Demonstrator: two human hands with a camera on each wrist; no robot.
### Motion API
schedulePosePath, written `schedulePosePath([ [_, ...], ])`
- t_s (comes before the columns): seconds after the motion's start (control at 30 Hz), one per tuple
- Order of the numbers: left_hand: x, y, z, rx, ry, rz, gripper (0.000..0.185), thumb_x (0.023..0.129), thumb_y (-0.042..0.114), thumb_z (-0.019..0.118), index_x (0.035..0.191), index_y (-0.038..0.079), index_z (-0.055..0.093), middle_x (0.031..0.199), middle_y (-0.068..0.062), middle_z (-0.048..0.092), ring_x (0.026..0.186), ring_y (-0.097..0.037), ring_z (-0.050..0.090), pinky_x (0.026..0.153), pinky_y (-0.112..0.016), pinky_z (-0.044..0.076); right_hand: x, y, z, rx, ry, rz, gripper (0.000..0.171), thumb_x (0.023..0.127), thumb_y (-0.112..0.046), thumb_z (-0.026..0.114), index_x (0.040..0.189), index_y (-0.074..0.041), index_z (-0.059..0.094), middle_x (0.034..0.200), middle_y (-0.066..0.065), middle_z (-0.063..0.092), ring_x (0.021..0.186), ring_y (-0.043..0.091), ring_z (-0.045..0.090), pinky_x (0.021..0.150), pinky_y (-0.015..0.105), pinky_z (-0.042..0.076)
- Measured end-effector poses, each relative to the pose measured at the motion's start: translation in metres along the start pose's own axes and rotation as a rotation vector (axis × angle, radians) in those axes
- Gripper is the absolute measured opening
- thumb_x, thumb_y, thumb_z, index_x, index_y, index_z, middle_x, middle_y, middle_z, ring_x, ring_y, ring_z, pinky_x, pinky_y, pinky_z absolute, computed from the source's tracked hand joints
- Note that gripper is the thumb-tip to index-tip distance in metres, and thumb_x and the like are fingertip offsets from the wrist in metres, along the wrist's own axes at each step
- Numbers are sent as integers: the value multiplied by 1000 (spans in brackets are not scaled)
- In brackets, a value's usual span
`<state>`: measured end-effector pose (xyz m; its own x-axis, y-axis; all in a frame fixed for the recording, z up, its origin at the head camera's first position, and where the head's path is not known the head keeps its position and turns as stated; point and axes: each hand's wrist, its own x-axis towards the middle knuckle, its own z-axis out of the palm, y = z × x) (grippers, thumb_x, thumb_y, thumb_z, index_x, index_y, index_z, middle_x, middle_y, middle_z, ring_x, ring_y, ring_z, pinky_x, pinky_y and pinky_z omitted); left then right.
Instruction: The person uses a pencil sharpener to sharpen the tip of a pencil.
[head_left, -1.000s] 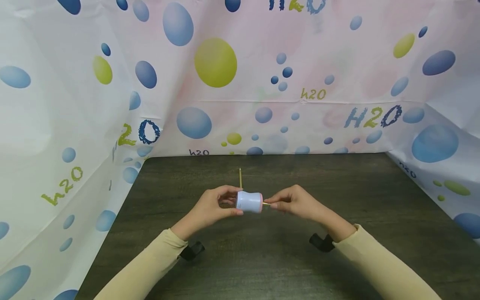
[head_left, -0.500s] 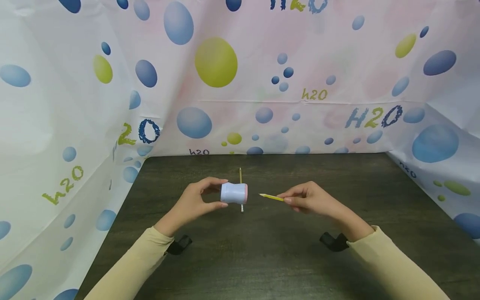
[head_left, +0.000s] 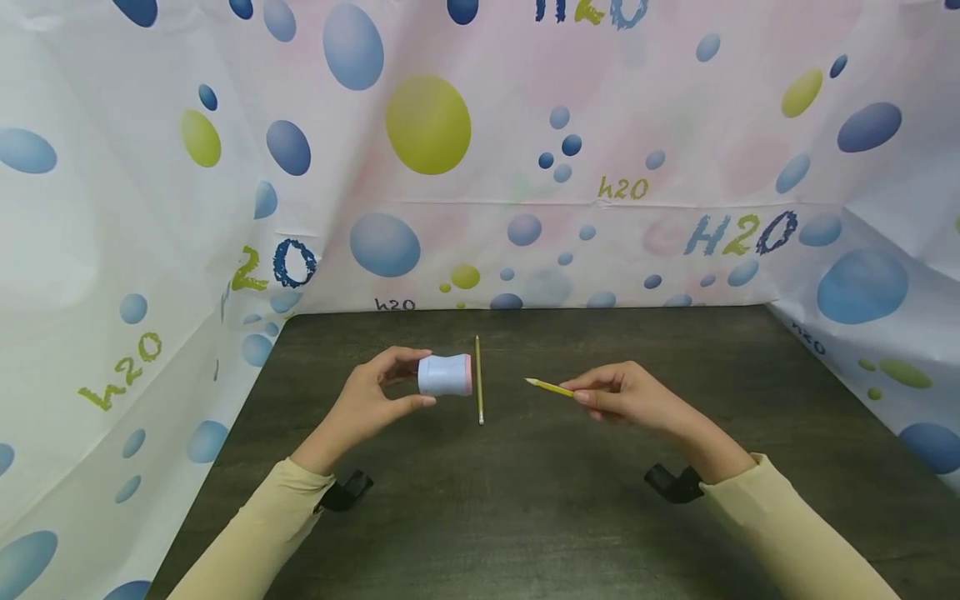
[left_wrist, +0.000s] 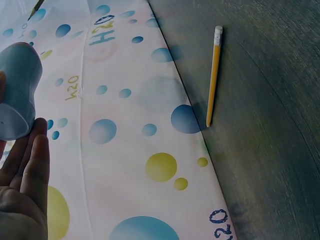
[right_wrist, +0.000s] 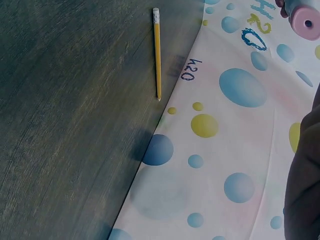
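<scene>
A light-blue pencil sharpener (head_left: 444,375) lies sideways between the thumb and fingers of my left hand (head_left: 367,398), held above the table. Its pink end, with a small dark hole (right_wrist: 307,23), faces right towards my other hand. My right hand (head_left: 633,398) pinches a yellow pencil (head_left: 551,387), its pale sharpened tip pointing left at the sharpener with a gap between them. Part of this pencil is hidden in the fingers. A second yellow pencil (head_left: 480,383) rests on the table between the hands, white eraser end towards me. The left wrist view also shows the sharpener (left_wrist: 19,90).
The dark wood-grain table (head_left: 480,517) reaches back to a white sheet (head_left: 510,183) printed with blue and green dots, which also hangs along both sides. A black strap piece (head_left: 345,492) hangs under the left wrist, and another black piece (head_left: 673,483) under the right.
The pencil has come out of the sharpener's hole, and the hands have moved apart. My left hand has carried the sharpener left and slightly up, uncovering the pencil on the table.
</scene>
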<state>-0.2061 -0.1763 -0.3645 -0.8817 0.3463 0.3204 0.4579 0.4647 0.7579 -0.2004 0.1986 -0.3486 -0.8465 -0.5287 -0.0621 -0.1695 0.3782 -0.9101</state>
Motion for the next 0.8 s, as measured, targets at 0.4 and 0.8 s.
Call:
schedulePosePath([
  [0.4, -2, -6, 2, -58, -9, -30, 55, 85, 4, 81, 136, 1, 59, 135, -23, 64, 119, -39, 65, 103, -53, 55, -1, -1, 0, 41, 8, 3, 40, 105, -17, 58, 133, 12, 60, 71, -8, 63, 48, 6, 34, 43, 34, 27],
  [0.8, -5, -9, -2, -79, 6, -51, 55, 85, 3, 81, 136, 0, 58, 135, -23, 64, 121, -39, 64, 103, -49, 56, 4, 2, -3, 81, 24, 23, 42, 106, -11, 50, 142, 10, 52, 78, -6, 68, 49, 11, 37, 43, 31, 25],
])
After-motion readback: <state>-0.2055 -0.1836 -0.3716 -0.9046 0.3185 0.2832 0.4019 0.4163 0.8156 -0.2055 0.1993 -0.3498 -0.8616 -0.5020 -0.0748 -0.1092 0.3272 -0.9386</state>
